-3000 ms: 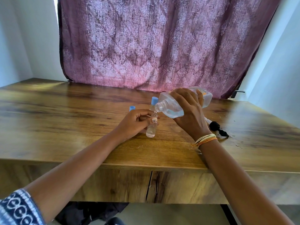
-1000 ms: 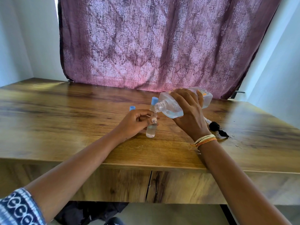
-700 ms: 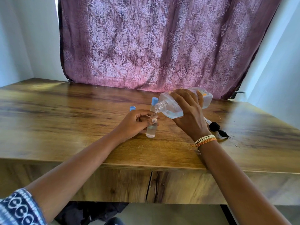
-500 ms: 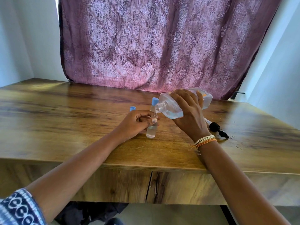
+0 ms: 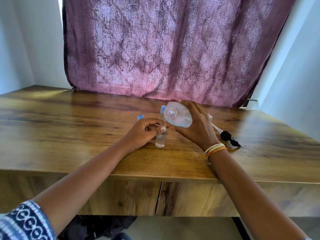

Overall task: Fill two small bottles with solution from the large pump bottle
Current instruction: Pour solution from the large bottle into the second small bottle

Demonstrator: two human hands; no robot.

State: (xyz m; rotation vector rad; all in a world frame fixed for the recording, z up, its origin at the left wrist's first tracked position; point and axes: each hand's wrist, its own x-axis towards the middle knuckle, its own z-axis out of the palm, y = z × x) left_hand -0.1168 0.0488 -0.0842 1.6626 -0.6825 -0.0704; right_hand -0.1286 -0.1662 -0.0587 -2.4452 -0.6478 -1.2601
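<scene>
Two hands hold a small bottle and a big bottle over a wooden table.

Nearest, the left hand [image 5: 145,131] curls its fingers and thumb round the neck of a small bottle [image 5: 160,139], a clear plastic cylinder standing upright on the table [image 5: 69,135] with clear liquid in its lower part. Just beside it, the right hand [image 5: 195,125] grips the big bottle [image 5: 178,116] from behind, fingers wrapped over its rounded clear body; the bottle lies tilted with its open, threaded mouth facing the camera, above and apart from the small bottle's top. Thin bangles [image 5: 214,148] ring the right wrist. To the right, a black pump head [image 5: 226,136] with a white tube lies on the glossy, grained wood. Farther back stand a loose blue cap [image 5: 140,117] and a second small bottle [image 5: 162,111] with a blue cap, partly hidden. Behind hangs a patterned mauve curtain [image 5: 173,49].
</scene>
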